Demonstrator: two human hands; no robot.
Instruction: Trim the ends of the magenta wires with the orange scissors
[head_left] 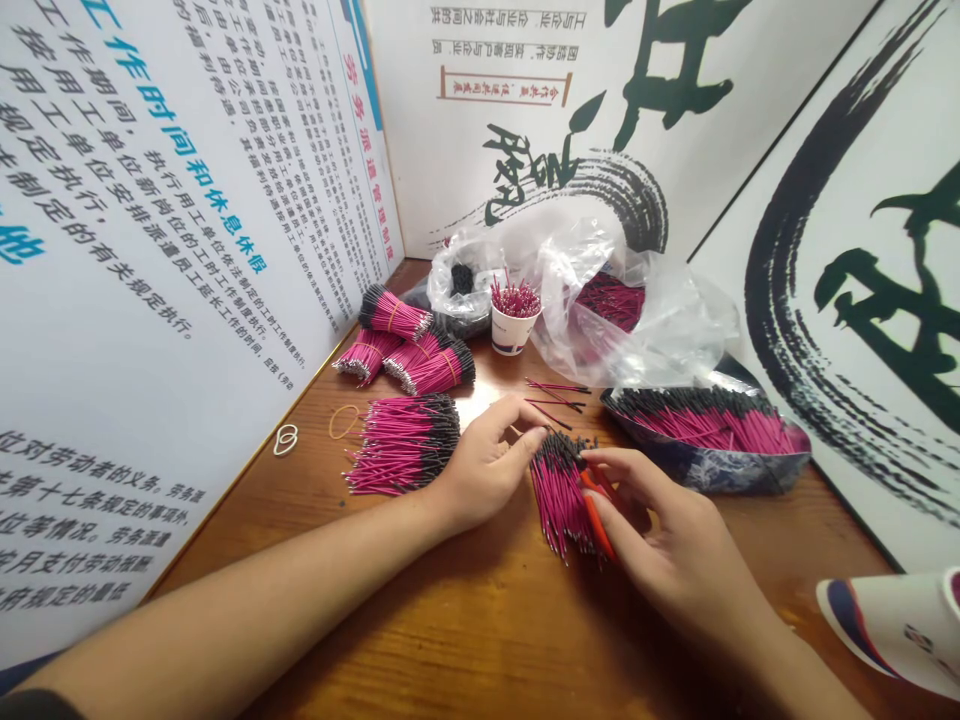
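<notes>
A pile of magenta wires with black ends (559, 500) lies on the wooden table in front of me. At its upper left edge my left hand (499, 455) is closed, thumb and index finger pinched together; what they hold is too small to make out. My right hand (649, 510) is wrapped round a tool with red-orange handles (598, 515), its tip by the black ends. Left of my left hand lies a wider stack of the same wires (401, 445). Several loose wires (555, 400) lie just beyond the pile.
Banded wire bundles (416, 345) are stacked at the back left. Behind stand a paper cup of wires (511, 320) and plastic bags (660, 310). A dark tray of wires (712, 440) is at right, another cup (892, 625) near right. Rubber bands (285, 439) lie left. Printed panels surround the table.
</notes>
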